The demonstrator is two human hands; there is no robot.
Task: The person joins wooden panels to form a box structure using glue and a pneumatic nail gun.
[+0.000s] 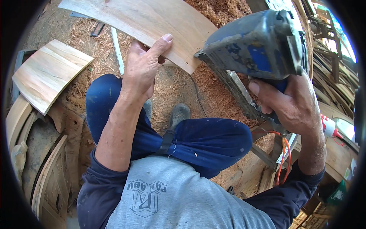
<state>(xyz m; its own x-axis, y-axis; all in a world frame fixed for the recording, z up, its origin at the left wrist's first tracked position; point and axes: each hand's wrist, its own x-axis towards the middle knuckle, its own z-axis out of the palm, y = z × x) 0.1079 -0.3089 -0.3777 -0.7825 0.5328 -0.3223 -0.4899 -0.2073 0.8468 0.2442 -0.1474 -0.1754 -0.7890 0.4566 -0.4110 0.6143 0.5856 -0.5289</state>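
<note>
Blue pneumatic nailer, grasped in the right hand, angles toward the wooden panel, which the left hand grips near one corner, presumably for steadiness.

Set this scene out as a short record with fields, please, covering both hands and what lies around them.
Left hand: holds a pale brown wooden panel by its edge, thumb on top
Right hand: grips a worn blue-and-grey power nailer
Tool position: front end by the panel's right edge; contact unclear
Left side: second pale wooden panel
Right side: thin orange hose; white-and-red bottle
Ground: curly light-brown wood shavings
</note>
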